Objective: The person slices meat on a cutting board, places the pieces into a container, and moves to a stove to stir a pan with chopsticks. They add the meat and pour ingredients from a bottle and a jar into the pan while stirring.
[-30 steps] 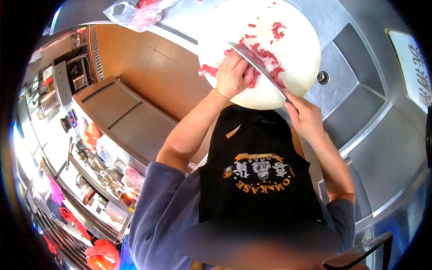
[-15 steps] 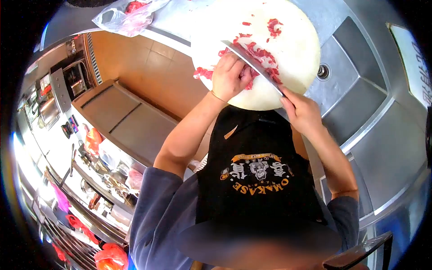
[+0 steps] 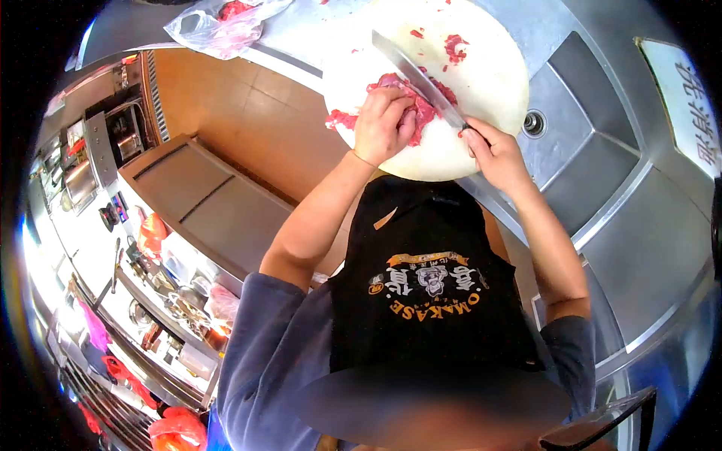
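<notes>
A round white cutting board (image 3: pixel 489 98) carries raw red meat (image 3: pixel 423 113) near its left and middle part. My left hand (image 3: pixel 382 126) rests on the meat with its fingers curled and pressed onto it. In my right hand (image 3: pixel 492 154) is a kitchen knife (image 3: pixel 410 69), gripped by its dark handle. Its long blade slants across the board, just right of my left hand, and touches or covers part of the meat. Smaller meat scraps (image 3: pixel 456 49) lie apart on the far right part of the board.
A plastic bag (image 3: pixel 226 28) with red meat inside lies on the metal counter at the far left. To the right is a metal sink basin (image 3: pixel 587 113) with a drain (image 3: pixel 535 123). A white sign (image 3: pixel 684 105) stands beyond it. Crowded shelves (image 3: pixel 173 301) fill the left side.
The knife has moved away from my body, its blade higher in view. Meat that was spread along the blade's right side is now bunched closer to my left hand, which stays in place.
</notes>
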